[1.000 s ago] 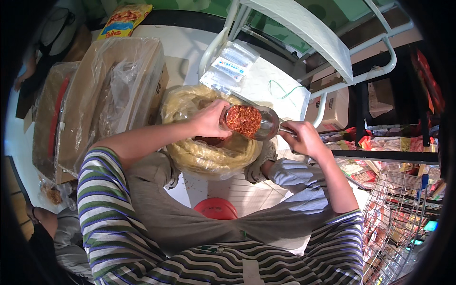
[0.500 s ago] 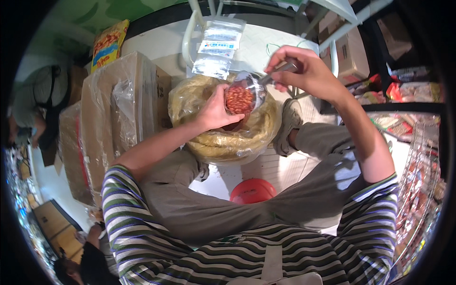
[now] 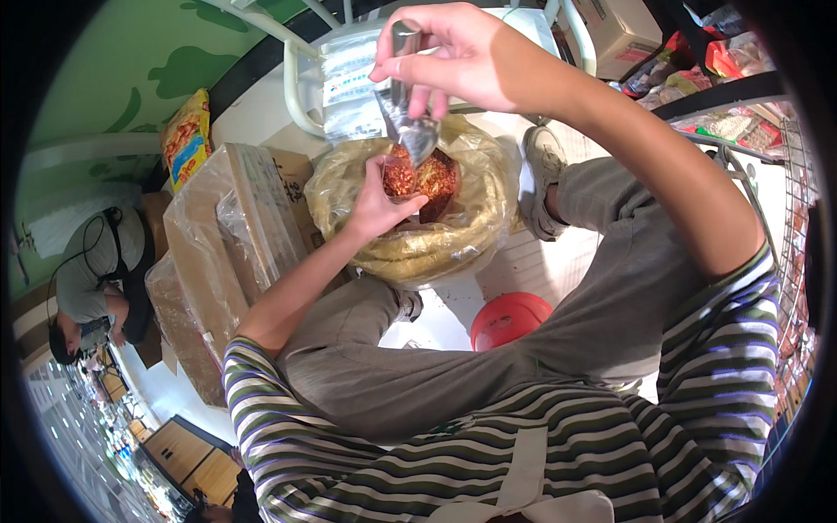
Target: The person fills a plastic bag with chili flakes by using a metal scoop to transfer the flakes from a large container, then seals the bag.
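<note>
In my left hand (image 3: 384,202) is a small clear bag (image 3: 399,180) with small red-brown pieces in it. The fingers are closed round its side. Above its mouth my right hand (image 3: 462,59) grips the upright handle of a metal scoop (image 3: 404,44). The scoop's shiny head tips down at the bag, and its lower edge is blurred. Both hands are over a large sack (image 3: 370,253) of yellowish, see-through plastic with its rim rolled down. More red-brown pieces (image 3: 440,185) lie inside the sack, behind the bag.
Flat silvery pouches (image 3: 349,65) lie on a pale chair beyond the sack. Plastic-wrapped cartons (image 3: 231,227) stand at left, with a yellow printed bag (image 3: 187,144) behind. A red tub (image 3: 510,318) sits between my legs. A wire rack (image 3: 789,209) stands at right; another person (image 3: 109,261) is far left.
My right hand has moved left and up, turning the scoop from slanted to nearly upright over the bag. The left hand still holds the bag, now lower against the sack's opening. The view has shifted.
</note>
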A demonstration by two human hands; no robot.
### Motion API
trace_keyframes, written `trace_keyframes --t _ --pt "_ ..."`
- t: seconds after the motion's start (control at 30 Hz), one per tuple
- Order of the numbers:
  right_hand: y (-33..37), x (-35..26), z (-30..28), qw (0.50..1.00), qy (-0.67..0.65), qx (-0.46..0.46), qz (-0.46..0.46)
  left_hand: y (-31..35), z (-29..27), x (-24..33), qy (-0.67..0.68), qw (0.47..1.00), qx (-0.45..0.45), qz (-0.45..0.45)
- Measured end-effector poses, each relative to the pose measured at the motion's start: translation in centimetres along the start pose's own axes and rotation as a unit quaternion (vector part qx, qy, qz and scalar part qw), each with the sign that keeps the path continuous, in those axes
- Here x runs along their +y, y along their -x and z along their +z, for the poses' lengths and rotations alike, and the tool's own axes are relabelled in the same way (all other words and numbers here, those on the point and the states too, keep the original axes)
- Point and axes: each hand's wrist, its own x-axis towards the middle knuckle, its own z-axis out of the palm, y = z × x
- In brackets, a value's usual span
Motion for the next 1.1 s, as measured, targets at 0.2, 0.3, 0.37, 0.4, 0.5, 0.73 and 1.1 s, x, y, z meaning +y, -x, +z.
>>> trace_keyframes --t 0.2,0.3,0.37,0.4,0.5,0.73,1.1 --pt "0.4 -0.2 0.0 0.993 0.067 -0.010 0.094 0.5 0.1 0.7 0.066 0.996 0.017 0.049" --pt "0.0 3.3 0.7 0.971 0.228 -0.059 -0.029 0.4 -0.2 2.6 0.062 0.996 0.065 0.029" --pt "-0.2 3.4 2.3 0.948 0.288 -0.133 0.010 0.6 -0.7 3.5 0.144 0.987 0.064 -0.010" --pt "0.2 2.1 3.0 0.938 0.313 -0.140 0.049 0.5 -0.9 4.3 0.187 0.979 0.082 -0.006" --pt "0.8 3.7 4.9 0.903 0.384 -0.190 0.026 0.1 -1.8 4.3 0.165 0.977 0.113 0.069" --pt "0.3 5.7 5.8 0.926 0.343 -0.141 -0.073 0.5 -3.4 5.5 0.160 0.980 0.115 -0.021" --pt "0.0 5.2 4.5 0.912 0.353 -0.087 -0.191 4.2 -2.7 -4.1 0.159 0.979 -0.073 -0.103"
